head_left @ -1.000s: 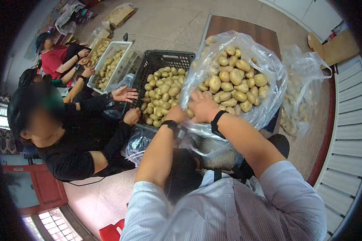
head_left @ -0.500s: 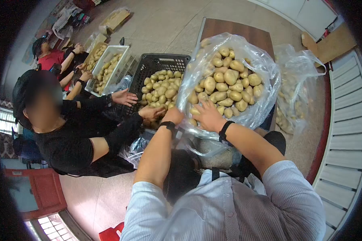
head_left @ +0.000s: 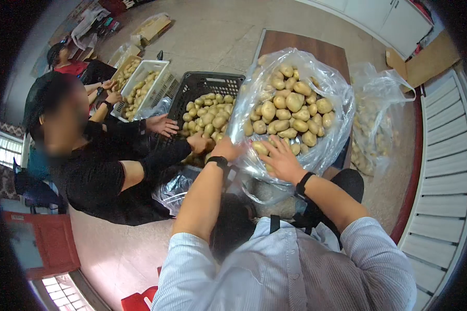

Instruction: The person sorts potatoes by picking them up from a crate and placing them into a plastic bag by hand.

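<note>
While reaching with the right hand (head_left: 285, 161) over the near edge of an open, clear plastic bag (head_left: 342, 96), fingers fanned out, unclenched and touching the potatoes (head_left: 296, 102) within. Closest to that spread, one elongated potato (head_left: 258, 147), just left of the fingertips and partly overlapped, its long axis apparently slanting down toward the right; clearly nearer to the right hand than to the rest of the heap, piled beyond toward the far side of the bench (head_left: 306, 44). At the bag's left edge, the left hand (head_left: 227, 149), bent toward the gathered plastic; too blurred and hidden at the fingers to tell whether clenched on it. Directly left, a black crate (head_left: 213, 78) of more potatoes, with a co-worker (head_left: 96, 176) in black alongside, one hand (head_left: 162, 125) by the rim, the other (head_left: 197, 142) among the contents. To the right, past the bench, a second clear bag (head_left: 381, 106), also holding potatoes.
</note>
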{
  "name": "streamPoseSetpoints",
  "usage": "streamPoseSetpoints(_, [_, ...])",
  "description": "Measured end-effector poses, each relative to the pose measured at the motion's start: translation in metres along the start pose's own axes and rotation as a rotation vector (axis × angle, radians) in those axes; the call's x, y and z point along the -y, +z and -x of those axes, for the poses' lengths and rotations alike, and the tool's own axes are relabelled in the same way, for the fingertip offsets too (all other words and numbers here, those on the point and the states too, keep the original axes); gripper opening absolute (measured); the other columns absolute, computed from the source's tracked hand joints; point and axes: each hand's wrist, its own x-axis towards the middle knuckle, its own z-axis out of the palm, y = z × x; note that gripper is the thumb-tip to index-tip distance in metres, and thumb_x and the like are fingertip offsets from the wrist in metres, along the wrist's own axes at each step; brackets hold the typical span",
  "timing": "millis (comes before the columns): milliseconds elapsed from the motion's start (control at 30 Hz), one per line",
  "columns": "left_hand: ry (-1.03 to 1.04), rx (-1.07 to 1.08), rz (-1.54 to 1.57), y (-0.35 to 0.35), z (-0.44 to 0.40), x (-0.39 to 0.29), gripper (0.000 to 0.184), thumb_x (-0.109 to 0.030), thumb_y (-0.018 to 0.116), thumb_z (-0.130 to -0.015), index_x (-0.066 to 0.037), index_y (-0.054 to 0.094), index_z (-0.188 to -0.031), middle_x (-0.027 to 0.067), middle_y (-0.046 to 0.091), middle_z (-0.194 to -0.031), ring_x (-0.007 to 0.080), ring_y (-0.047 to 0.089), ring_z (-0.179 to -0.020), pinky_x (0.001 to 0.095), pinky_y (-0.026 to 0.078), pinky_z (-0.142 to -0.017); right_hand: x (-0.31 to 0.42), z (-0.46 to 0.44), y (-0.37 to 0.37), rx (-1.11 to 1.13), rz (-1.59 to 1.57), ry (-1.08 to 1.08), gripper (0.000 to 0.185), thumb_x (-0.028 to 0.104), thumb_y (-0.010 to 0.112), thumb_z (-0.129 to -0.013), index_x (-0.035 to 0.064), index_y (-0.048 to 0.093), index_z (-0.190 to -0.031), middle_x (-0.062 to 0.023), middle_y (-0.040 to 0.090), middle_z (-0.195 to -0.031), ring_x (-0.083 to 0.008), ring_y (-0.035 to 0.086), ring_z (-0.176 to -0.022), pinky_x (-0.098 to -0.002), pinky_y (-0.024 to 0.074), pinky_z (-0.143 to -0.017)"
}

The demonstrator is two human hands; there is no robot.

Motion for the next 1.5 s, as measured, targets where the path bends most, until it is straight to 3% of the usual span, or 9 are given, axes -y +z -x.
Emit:
streamPoseSetpoints(133, [-0.047, -0.023, 0.019, -0.015, 0.016, -0.022, 0.065, -0.043, 0.073, -0.073, 0.005, 0.056, -0.114, 0.0268, 0.062, -0.110, 0.0364, 0.060, -0.106, 0.0421, 0.046, -0.090, 0.002, 0.019, -0.002, -0.024, -0.008, -0.055, 0.057, 0.021, 0.077, -0.063, 0.0157, 0.059, -0.117, -0.0123, 0.039, -0.139, -0.0382, 0.034, -0.131, -0.0496, 0.0333, -0.104])
streamPoseSetpoints(200, [-0.005, 0.039, 0.209, -0.057, 0.052, -0.061, 0.067, -0.044, 0.075, -0.071, 0.003, 0.057, -0.114, 0.0242, 0.062, -0.111, 0.0359, 0.061, -0.104, 0.0411, 0.047, -0.091, 0.002, 0.033, 0.013, 0.091, -0.041, 0.144, 0.053, 0.019, 0.076, -0.064, 0.0125, 0.059, -0.114, -0.0127, 0.044, -0.133, -0.0353, 0.044, -0.120, -0.0451, 0.0392, -0.097])
streamPoseSetpoints(233, [0.039, -0.047, 0.247, -0.054, 0.055, -0.055, 0.056, -0.046, 0.074, -0.071, -0.003, 0.064, -0.105, 0.0190, 0.067, -0.103, 0.0331, 0.064, -0.096, 0.0416, 0.051, -0.082, 0.004, 0.035, 0.011, 0.065, -0.040, 0.138, 0.046, 0.018, 0.072, -0.067, 0.0119, 0.059, -0.111, -0.0121, 0.048, -0.121, -0.0343, 0.048, -0.111, -0.0448, 0.0410, -0.091])
streamPoseSetpoints(333, [-0.040, -0.164, 0.226, -0.021, 0.024, -0.019, 0.056, -0.034, 0.069, -0.072, 0.000, 0.058, -0.114, 0.0242, 0.059, -0.117, 0.0359, 0.057, -0.110, 0.0413, 0.046, -0.093, 0.021, 0.034, -0.004, 0.072, 0.039, 0.162, 0.037, 0.018, 0.072, -0.070, 0.0100, 0.058, -0.104, -0.0100, 0.051, -0.105, -0.0320, 0.053, -0.097, -0.0440, 0.0453, -0.081])
streamPoseSetpoints(533, [0.077, -0.375, 0.322, -0.037, 0.049, -0.036, 0.044, -0.030, 0.068, -0.077, 0.003, 0.061, -0.105, 0.0196, 0.064, -0.099, 0.0322, 0.062, -0.093, 0.0387, 0.049, -0.081, 0.017, 0.037, 0.009, 0.146, 0.068, 0.196, 0.045, 0.018, 0.074, -0.070, 0.0118, 0.054, -0.109, -0.0094, 0.050, -0.110, -0.0309, 0.057, -0.092, -0.0420, 0.0494, -0.073])
streamPoseSetpoints(933, [0.119, -0.407, 0.405, -0.035, 0.046, -0.030, 0.032, -0.022, 0.064, -0.076, 0.003, 0.063, -0.095, 0.0208, 0.065, -0.088, 0.0342, 0.063, -0.082, 0.0401, 0.050, -0.075, 0.018, 0.031, -0.008, -0.121, -0.444, 0.392, 0.045, 0.007, 0.070, -0.071, 0.0001, 0.048, -0.110, -0.0233, 0.054, -0.107, -0.0430, 0.052, -0.101, -0.0450, 0.0425, -0.088])
streamPoseSetpoints(1133, [0.138, -0.247, 0.648, -0.019, 0.034, -0.038, 0.032, -0.022, 0.065, -0.079, 0.005, 0.061, -0.096, 0.0157, 0.066, -0.080, 0.0250, 0.065, -0.070, 0.0341, 0.051, -0.065, -0.012, 0.019, 0.014, -0.288, -0.595, 0.592, 0.042, 0.022, 0.068, -0.081, -0.0010, 0.050, -0.112, -0.0189, 0.060, -0.103, -0.0312, 0.060, -0.085, -0.0387, 0.0492, -0.074])
streamPoseSetpoints(1200, [0.063, -0.093, 0.759, -0.024, 0.042, -0.047, 0.031, -0.022, 0.064, -0.082, 0.005, 0.060, -0.096, 0.0135, 0.065, -0.077, 0.0196, 0.064, -0.063, 0.0328, 0.051, -0.061, 0.016, -0.004, -0.027, -0.092, -1.314, 1.006, 0.040, 0.024, 0.064, -0.087, 0.0007, 0.050, -0.117, -0.0127, 0.060, -0.102, -0.0195, 0.061, -0.073, -0.0294, 0.0492, -0.058])
streamPoseSetpoints(1500, [-0.087, 0.322, 0.872, -0.037, 0.059, -0.073, 0.053, -0.043, 0.057, -0.089, 0.002, 0.052, -0.118, 0.0132, 0.064, -0.087, 0.0202, 0.066, -0.061, 0.0314, 0.054, -0.049, 0.042, -0.037, -0.044, -0.054, -1.739, 0.755, 0.037, 0.014, 0.058, -0.091, 0.0044, 0.046, -0.125, -0.0065, 0.061, -0.101, -0.0134, 0.061, -0.075, -0.0225, 0.0478, -0.060])
